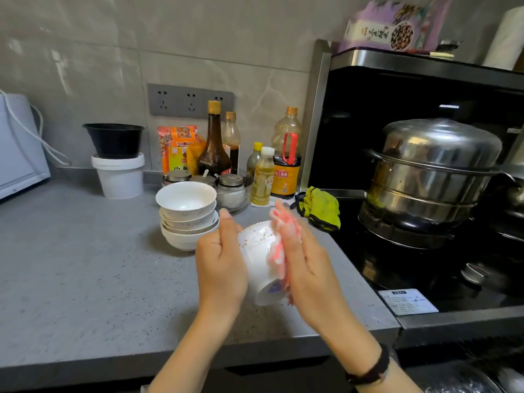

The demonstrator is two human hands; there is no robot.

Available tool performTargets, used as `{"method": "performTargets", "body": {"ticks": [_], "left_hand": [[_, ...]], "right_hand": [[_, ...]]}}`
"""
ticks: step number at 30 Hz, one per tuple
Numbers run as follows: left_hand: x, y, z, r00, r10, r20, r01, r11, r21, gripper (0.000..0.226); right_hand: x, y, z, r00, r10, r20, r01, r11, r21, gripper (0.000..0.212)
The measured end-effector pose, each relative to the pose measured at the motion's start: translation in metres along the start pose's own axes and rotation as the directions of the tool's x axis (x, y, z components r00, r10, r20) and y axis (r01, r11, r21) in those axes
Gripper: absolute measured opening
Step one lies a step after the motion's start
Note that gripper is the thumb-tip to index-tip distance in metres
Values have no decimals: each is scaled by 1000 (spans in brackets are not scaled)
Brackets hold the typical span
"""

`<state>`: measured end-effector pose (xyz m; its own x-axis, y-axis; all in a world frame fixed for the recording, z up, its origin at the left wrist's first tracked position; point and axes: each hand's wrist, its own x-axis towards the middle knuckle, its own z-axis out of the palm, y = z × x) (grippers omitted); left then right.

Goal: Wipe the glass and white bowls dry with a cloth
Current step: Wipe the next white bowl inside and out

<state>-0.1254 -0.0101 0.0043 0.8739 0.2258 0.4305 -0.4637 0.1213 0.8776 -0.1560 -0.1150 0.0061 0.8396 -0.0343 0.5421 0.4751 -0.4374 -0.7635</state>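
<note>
— Where is the white bowl (259,262)?
— I'm holding it over the counter (85,265), right of the stacked bowls (185,219): my left hand (221,259) is gripping it, my right hand (307,262) is pressing the pink cloth (279,251) against it, fingers straight.

The pink cloth (283,245) is smeared by motion blur, and with the right hand (306,259) it covers one side of the white bowl (258,259). The fingers of the left hand (221,262) are mostly hidden behind the bowl. Print on the stove label (408,302) is unreadably small
</note>
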Motion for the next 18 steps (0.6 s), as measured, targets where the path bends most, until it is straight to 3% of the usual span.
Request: {"method": "performTargets", "body": {"ticks": [3, 5, 9, 12, 15, 18], "left_hand": [[-2, -2, -1, 997, 80, 1, -80, 995, 65, 67], [-3, -2, -1, 997, 72, 22, -73, 995, 65, 66], [-2, -1, -2, 997, -44, 61, 44, 999, -7, 57], [-1, -2, -5, 983, -162, 84, 166, 985, -42, 50], [-3, -3, -7, 968, -235, 84, 242, 967, -82, 50], [-6, 2, -7, 952, -303, 39, 305, 942, -139, 50]], "right_hand": [[-10, 0, 15, 979, -202, 40, 204, 918, -339, 45], [-5, 4, 13, 966, -258, 23, 248, 893, -376, 48], [5, 5, 4, 984, -167, -62, 159, 981, -114, 41], [5, 5, 0, 998, -50, -39, 53, 996, 77, 36], [5, 8, -4, 991, 126, 38, -131, 957, 259, 36], [5, 8, -9, 976, 217, 33, -213, 896, 389, 34]]}}
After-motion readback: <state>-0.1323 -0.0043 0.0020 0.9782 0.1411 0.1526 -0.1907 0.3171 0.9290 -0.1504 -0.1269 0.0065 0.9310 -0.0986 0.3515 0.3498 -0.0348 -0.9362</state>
